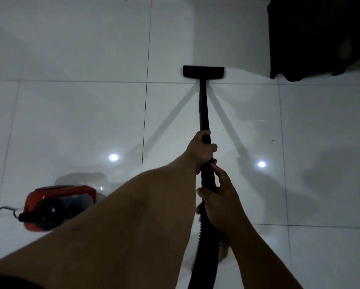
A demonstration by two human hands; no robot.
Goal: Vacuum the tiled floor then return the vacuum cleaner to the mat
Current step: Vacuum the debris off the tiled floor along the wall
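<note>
Your left hand (203, 148) and right hand (218, 200) grip the black vacuum wand (204, 109), fingers curled round it. Glossy white tiled floor (81, 113) reflects two lights; red canister vacuum cleaner (58, 203) stands left.

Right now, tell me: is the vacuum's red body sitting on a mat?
No, the red vacuum body rests directly on the white tiled floor, with no mat visible beneath it.

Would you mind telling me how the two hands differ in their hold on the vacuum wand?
The left hand grips the wand farther forward, nearer the floor head; the right hand holds farther back, where the ribbed hose begins. The left arm reaches straighter. Both curl round it.
</note>
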